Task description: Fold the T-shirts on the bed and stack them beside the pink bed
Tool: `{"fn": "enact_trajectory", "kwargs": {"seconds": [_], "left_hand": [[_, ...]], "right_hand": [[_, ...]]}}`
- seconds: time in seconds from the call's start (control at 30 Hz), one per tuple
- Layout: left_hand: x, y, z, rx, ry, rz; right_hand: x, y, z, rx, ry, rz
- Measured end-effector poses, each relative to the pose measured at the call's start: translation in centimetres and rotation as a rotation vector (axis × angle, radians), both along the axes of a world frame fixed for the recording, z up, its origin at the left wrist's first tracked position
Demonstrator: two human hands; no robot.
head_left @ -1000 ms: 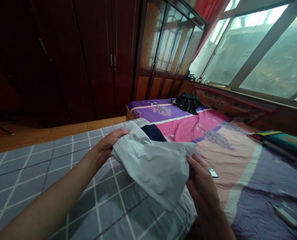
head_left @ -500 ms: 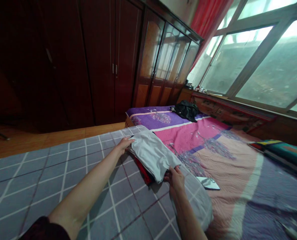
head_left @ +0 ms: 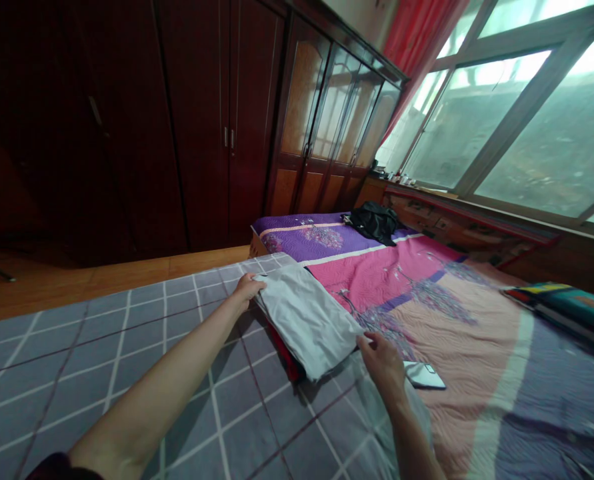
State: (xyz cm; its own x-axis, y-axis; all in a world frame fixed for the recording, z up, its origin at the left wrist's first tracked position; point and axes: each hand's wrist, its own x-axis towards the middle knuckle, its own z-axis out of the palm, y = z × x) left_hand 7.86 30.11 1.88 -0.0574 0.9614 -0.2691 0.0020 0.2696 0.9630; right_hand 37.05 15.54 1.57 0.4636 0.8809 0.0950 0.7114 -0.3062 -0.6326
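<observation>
A folded light-grey garment [head_left: 309,313] lies on top of a red and dark folded cloth [head_left: 287,357], over the grey checked bedding. My left hand [head_left: 249,291] pinches the garment's far left corner between thumb and fingers. At its near right corner, my right hand [head_left: 381,357] grips the edge. The garment's exact kind cannot be made out in its folded state. Most of the cloth beneath is hidden; only a red and dark strip shows along the near left side.
Grey checked bedding [head_left: 177,373] spreads under the pile. On the patchwork bedspread [head_left: 457,347] lie a pale phone-like slab [head_left: 425,375], a black cloth heap [head_left: 373,222] and folded green textiles [head_left: 571,307]. Dark wardrobes [head_left: 201,133] stand behind; windows [head_left: 507,120] are at right.
My right hand has moved right and slightly down, drawing the garment's near right corner outward, so it lies flatter and wider. My left hand stays at the far left corner.
</observation>
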Motion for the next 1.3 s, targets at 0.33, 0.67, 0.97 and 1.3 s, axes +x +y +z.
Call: {"fn": "enact_trajectory", "kwargs": {"seconds": [0.33, 0.67, 0.97, 1.3], "left_hand": [[-0.5, -1.1, -1.4, -0.098, 0.058, -0.092], [0.6, -0.3, -0.3, 0.233, 0.162, -0.017], [1.1, 0.4, -1.1, 0.328, 0.511, 0.087], [4.6, -12.2, -0.9, 1.012, 0.835, -0.723]], "right_hand": [[-6.8, 17.7, 1.9, -0.04, -0.219, 0.298], [-4.8, 21.5, 1.5, -0.01, -0.241, 0.233], [-4.5, 18.6, -2.8, 0.05, -0.334, 0.102], [-6.4, 16.9, -1.9, 0.141, -0.515, 0.411]]}}
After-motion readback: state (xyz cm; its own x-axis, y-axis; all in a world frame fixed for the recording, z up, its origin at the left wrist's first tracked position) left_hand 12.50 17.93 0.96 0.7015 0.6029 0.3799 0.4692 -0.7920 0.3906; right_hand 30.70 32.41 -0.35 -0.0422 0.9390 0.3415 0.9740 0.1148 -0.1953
